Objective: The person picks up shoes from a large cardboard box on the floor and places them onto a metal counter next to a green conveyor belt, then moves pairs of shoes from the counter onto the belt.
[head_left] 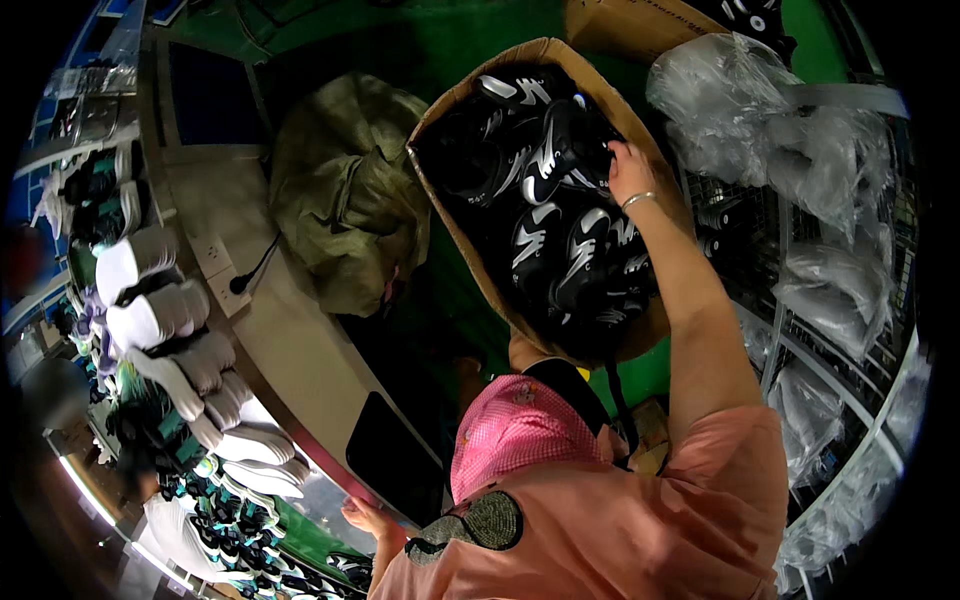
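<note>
A large cardboard box point(462, 243) stands ahead of me, filled with black shoes point(545, 160) that carry silver-white markings. Reaching in over its right side, my right hand point(628, 172) has its fingers bent down onto a dark shoe by the wall; the fingertips are partly hidden there. A bracelet circles that wrist. At lower left, my left hand point(368, 517) rests by the red-edged rim of a long pale workbench point(290, 330), fingers loosely extended and holding nothing. Pink checked cloth point(515, 435) hangs over my front.
Left of the box sits an olive-green sack point(350, 190). White shoe soles point(160, 310) and many shoes line racks beyond the bench. On the right, wire racking point(800, 370) holds clear plastic bags point(720, 100). Another carton point(635, 28) lies at the back on the green floor.
</note>
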`<action>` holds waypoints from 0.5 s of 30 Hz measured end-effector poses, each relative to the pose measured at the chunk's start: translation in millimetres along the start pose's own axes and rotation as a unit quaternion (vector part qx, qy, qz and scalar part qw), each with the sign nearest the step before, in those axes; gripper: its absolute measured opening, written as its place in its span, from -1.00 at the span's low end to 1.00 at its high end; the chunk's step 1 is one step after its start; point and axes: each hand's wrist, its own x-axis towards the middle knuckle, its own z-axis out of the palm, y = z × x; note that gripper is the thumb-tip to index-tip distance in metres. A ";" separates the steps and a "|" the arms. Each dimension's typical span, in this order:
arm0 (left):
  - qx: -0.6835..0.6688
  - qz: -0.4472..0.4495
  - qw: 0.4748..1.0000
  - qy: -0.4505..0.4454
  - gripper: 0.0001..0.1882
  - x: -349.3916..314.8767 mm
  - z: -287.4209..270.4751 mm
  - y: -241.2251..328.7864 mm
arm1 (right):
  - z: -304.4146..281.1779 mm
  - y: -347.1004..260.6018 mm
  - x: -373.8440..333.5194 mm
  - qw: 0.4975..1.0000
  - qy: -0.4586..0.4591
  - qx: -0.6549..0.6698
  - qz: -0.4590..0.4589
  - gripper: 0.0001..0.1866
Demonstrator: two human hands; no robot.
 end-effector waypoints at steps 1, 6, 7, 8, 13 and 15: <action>0.023 0.123 0.992 0.017 -0.48 -17.1 1.3 23.1 | -2.6 6.4 17.2 0.999 -0.003 -0.030 -0.035 -0.61; -0.012 0.459 0.870 -0.177 -0.46 -104.9 23.2 182.3 | -7.5 -9.6 82.0 0.961 -0.077 -0.130 -0.233 -0.50; -0.051 0.487 0.843 -0.224 -0.49 -110.2 37.6 214.4 | 1.5 -9.4 90.1 0.941 -0.100 -0.168 -0.277 -0.49; -0.056 0.503 0.822 -0.262 -0.52 -105.8 57.3 239.7 | 8.2 -8.6 93.2 0.936 -0.135 -0.170 -0.277 -0.50; -0.054 0.646 0.716 -0.257 -0.68 -90.3 172.3 381.8 | 20.3 -24.5 114.3 0.933 -0.187 -0.149 -0.267 -0.77; -0.014 0.693 0.686 -0.220 -0.63 -90.5 205.2 430.6 | 20.5 -12.9 129.5 0.940 -0.188 -0.091 -0.269 -0.79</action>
